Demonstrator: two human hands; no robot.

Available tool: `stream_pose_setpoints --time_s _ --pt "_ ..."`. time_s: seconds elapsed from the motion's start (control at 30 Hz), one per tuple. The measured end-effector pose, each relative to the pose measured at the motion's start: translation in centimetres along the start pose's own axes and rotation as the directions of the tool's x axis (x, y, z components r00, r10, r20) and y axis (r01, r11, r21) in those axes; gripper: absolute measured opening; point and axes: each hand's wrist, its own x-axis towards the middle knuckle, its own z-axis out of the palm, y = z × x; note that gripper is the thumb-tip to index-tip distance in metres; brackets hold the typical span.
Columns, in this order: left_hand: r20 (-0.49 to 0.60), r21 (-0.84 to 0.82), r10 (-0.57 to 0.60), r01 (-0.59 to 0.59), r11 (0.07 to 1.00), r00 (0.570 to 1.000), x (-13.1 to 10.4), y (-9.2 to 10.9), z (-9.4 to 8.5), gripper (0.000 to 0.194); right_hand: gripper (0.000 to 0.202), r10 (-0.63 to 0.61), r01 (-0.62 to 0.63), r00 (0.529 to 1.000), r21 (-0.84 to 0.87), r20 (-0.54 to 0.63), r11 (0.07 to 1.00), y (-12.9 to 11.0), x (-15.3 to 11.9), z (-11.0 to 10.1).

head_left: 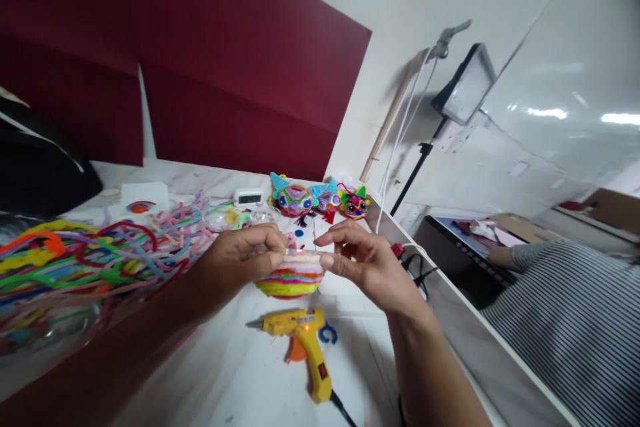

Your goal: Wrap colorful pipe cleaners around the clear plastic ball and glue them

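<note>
A rounded half-ball, covered in yellow, orange, pink and purple stripes with a clear, pale upper part, is between my hands above the white tabletop. My left hand has its thumb and curled fingers pinched at the upper left edge of it. Across from it, my right hand has its thumb tip against the right edge, with the index finger stretched out and apart from the thumb. Below lies a yellow hot glue gun with an orange trigger, its nozzle pointing left. Beside it is a small blue ring-like piece.
Colourful pipe cleaners pile up at the left. Several decorated animal-face ornaments stand at the back near a white digital clock. Cables run along the right edge. A person in a striped top works at the right.
</note>
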Motion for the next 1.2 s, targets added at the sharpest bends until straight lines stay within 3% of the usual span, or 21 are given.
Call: stream_pose_setpoints --time_s 0.07,0.13,0.3,0.47,0.63,0.73,0.9,1.1,1.2 --pt "0.002 -0.031 0.004 -0.004 1.0 1.0 0.0 0.1 0.1 0.016 0.016 0.002 -0.002 0.997 -0.003 0.074 1.0 0.1 0.0 -0.1" --pt "-0.003 -0.075 0.005 -0.005 0.997 1.0 0.0 0.1 0.3 0.017 0.016 0.079 -0.09 0.987 0.072 0.141 0.993 0.2 0.0 -0.2" --pt "-0.003 -0.158 -0.049 0.048 0.986 0.999 0.1 0.2 0.6 0.017 0.026 0.147 -0.176 0.974 0.166 0.17 0.97 0.6 -0.1 0.0" --pt "0.052 -0.048 -0.146 0.148 0.988 0.988 0.2 0.7 0.4 0.018 0.034 0.173 -0.19 0.971 0.092 0.163 0.978 0.4 -0.3 0.3" --pt "0.108 0.258 0.018 -0.045 0.965 0.994 0.2 0.8 0.7 0.018 0.036 0.176 -0.169 0.971 -0.057 0.161 0.984 -0.3 -0.4 1.0" --pt "0.121 0.333 0.055 -0.093 0.938 0.991 0.1 0.6 1.2 0.015 0.036 0.173 -0.155 0.973 -0.122 0.153 0.98 -0.3 -0.5 1.5" --pt "0.115 0.299 0.051 -0.083 0.951 0.992 0.2 0.3 1.4 0.015 0.035 0.125 -0.11 0.988 -0.147 0.094 0.983 -0.1 -0.5 2.1" --pt "0.055 0.177 -0.051 0.041 0.983 0.997 0.2 0.3 0.7 0.01 0.034 0.098 -0.1 0.994 0.048 0.051 0.994 -0.2 -0.3 1.6" --pt "0.033 0.171 -0.077 0.07 0.983 0.996 0.1 0.4 0.6 0.008 0.028 0.037 -0.037 0.999 0.022 0.016 0.999 -0.3 -0.4 1.1"
